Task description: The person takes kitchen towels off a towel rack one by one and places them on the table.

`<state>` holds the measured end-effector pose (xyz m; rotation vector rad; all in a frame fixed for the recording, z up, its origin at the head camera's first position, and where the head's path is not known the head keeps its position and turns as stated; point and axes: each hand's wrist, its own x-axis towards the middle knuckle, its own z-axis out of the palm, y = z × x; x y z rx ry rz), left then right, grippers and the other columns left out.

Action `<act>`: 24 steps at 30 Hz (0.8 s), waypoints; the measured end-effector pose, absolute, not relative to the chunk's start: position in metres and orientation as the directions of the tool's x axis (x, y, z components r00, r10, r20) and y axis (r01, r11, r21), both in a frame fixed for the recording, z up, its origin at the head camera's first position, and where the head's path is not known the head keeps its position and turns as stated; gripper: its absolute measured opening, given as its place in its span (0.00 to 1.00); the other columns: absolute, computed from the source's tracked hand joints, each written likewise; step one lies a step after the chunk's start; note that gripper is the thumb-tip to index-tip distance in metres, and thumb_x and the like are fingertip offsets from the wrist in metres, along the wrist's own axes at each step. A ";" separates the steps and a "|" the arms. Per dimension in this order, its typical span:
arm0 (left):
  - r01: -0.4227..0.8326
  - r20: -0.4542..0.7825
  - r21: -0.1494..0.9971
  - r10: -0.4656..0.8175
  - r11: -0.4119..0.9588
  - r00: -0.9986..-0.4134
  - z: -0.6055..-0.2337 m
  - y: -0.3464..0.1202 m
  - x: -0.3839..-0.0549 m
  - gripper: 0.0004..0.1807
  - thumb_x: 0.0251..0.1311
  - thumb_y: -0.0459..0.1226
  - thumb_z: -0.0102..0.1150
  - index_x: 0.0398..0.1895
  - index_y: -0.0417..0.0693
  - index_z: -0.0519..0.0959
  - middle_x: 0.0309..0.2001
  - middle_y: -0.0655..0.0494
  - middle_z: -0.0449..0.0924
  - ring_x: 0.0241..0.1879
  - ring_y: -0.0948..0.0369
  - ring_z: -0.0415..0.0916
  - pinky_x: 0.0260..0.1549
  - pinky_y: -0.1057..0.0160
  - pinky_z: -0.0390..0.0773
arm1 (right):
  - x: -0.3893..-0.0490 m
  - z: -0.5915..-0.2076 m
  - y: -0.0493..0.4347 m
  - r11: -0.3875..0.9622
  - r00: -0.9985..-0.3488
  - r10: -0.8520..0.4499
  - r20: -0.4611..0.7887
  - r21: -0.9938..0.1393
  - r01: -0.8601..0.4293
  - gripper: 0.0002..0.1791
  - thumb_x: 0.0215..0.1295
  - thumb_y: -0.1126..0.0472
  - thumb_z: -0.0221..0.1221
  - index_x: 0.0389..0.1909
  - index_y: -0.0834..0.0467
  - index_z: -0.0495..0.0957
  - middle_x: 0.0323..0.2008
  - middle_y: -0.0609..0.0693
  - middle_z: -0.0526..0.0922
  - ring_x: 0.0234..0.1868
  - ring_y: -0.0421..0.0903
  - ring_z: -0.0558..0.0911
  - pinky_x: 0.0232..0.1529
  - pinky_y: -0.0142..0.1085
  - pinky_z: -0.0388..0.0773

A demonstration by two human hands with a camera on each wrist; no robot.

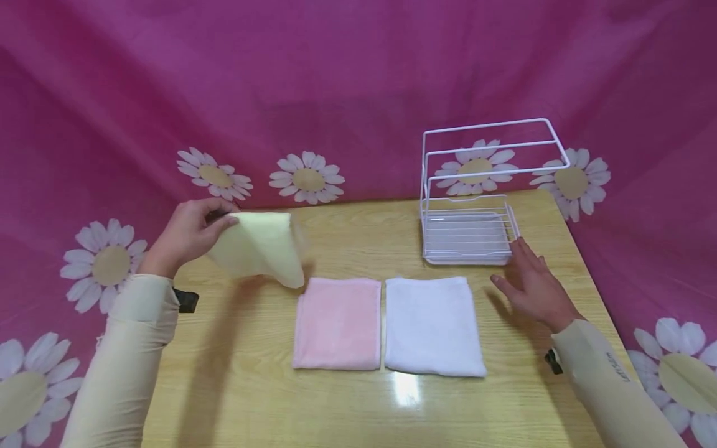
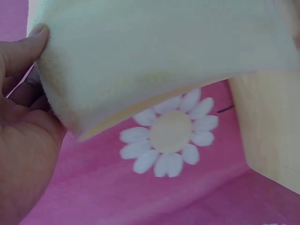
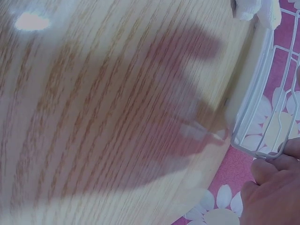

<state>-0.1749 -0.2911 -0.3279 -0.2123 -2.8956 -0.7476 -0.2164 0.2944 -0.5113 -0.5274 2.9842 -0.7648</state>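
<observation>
My left hand (image 1: 193, 233) pinches a folded pale yellow towel (image 1: 260, 246) by its edge between thumb and fingers. It hangs above the left part of the table, its lower corner drooping to the right; the left wrist view shows its fuzzy surface (image 2: 154, 51). On the right, my right hand (image 1: 534, 289) has its fingers extended at the near right corner of a white wire rack (image 1: 467, 261), seeming to touch it. Between the hands, a folded pink towel (image 1: 340, 323) and a folded white towel (image 1: 432, 326) lie flat side by side.
The wooden table (image 1: 269, 404) has a glossy surface with a light reflection near its front. Behind it and along both sides hangs a magenta cloth (image 1: 347, 74) with large daisies. The rack has a slatted bottom over a white tray and an upper frame of bars.
</observation>
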 end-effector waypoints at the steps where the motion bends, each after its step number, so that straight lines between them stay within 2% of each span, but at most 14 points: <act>1: 0.172 0.174 0.472 0.101 0.865 -0.980 -0.332 -0.293 -0.174 0.08 0.59 0.39 0.58 0.39 0.46 0.80 0.34 0.52 0.79 0.29 0.58 0.73 0.30 0.59 0.72 | -0.216 -0.511 0.294 0.820 -0.942 -0.328 0.068 -0.475 -0.320 0.49 0.60 0.39 0.52 0.71 0.50 0.32 0.70 0.57 0.38 0.69 0.56 0.43 0.64 0.53 0.37; 7: 0.174 0.182 0.482 0.096 0.858 -0.979 -0.356 -0.307 -0.173 0.06 0.57 0.37 0.60 0.37 0.46 0.80 0.35 0.53 0.80 0.31 0.60 0.74 0.30 0.60 0.73 | -0.217 -0.511 0.293 0.816 -0.942 -0.328 0.074 -0.481 -0.322 0.49 0.60 0.40 0.53 0.71 0.48 0.31 0.71 0.56 0.38 0.69 0.56 0.42 0.63 0.54 0.37; 14: 0.166 0.145 0.498 0.107 0.851 -0.984 -0.381 -0.322 -0.171 0.05 0.57 0.35 0.60 0.36 0.47 0.82 0.35 0.54 0.80 0.32 0.60 0.75 0.33 0.57 0.74 | -0.217 -0.512 0.293 0.813 -0.938 -0.339 0.071 -0.480 -0.330 0.49 0.60 0.40 0.52 0.71 0.53 0.33 0.70 0.58 0.37 0.69 0.57 0.42 0.64 0.53 0.36; 24: 0.194 0.127 0.471 0.151 0.860 -0.980 -0.381 -0.329 -0.165 0.06 0.57 0.35 0.60 0.36 0.44 0.82 0.35 0.51 0.80 0.34 0.56 0.77 0.34 0.53 0.76 | -0.219 -0.516 0.294 0.812 -0.933 -0.351 0.075 -0.472 -0.344 0.49 0.61 0.39 0.51 0.71 0.55 0.33 0.71 0.56 0.36 0.69 0.56 0.40 0.64 0.51 0.35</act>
